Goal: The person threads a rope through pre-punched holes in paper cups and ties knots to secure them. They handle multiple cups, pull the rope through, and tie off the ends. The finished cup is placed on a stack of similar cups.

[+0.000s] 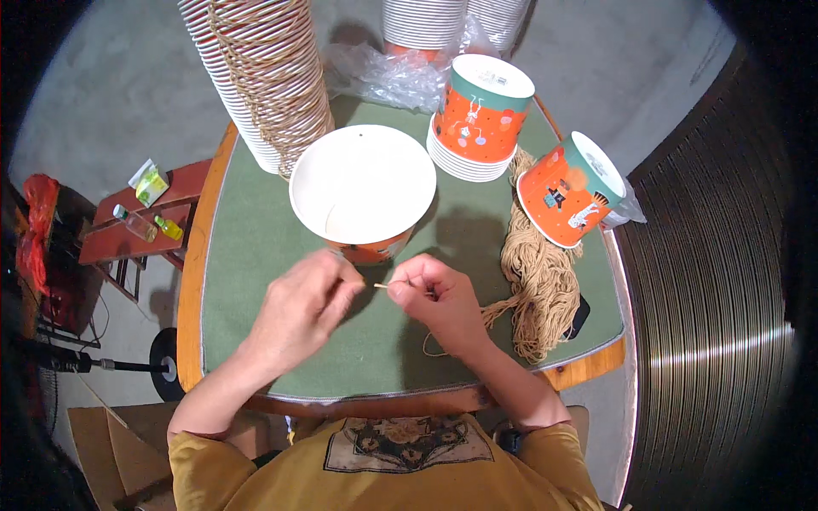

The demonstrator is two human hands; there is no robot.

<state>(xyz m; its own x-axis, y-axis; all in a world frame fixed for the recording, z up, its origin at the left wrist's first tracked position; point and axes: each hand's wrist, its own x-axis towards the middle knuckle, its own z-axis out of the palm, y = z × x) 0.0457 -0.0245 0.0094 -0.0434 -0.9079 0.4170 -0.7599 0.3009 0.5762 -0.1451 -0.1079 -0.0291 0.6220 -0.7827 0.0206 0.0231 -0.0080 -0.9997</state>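
In the middle of the table, just beyond my hands, stands a round paper bucket [362,183], white inside and orange-patterned outside. A small hole shows near its far rim. My right hand [439,307] is closed in a pinch on a tan cord [381,285], whose short end sticks out toward the left. Close by, my left hand [302,302] is also pinched, slightly blurred, and what its fingertips hold is hidden. A loose skein of tan cord [541,294] lies to the right, with a strand running toward my right hand.
A tall bucket stack [264,77] with cord loops rises at the far left. Upside-down orange buckets [481,119] are stacked at the back right, and another orange bucket [569,192] rests beside the skein. Clear plastic wrap [383,77] lies behind. Bottles [136,223] stand on a red bench.
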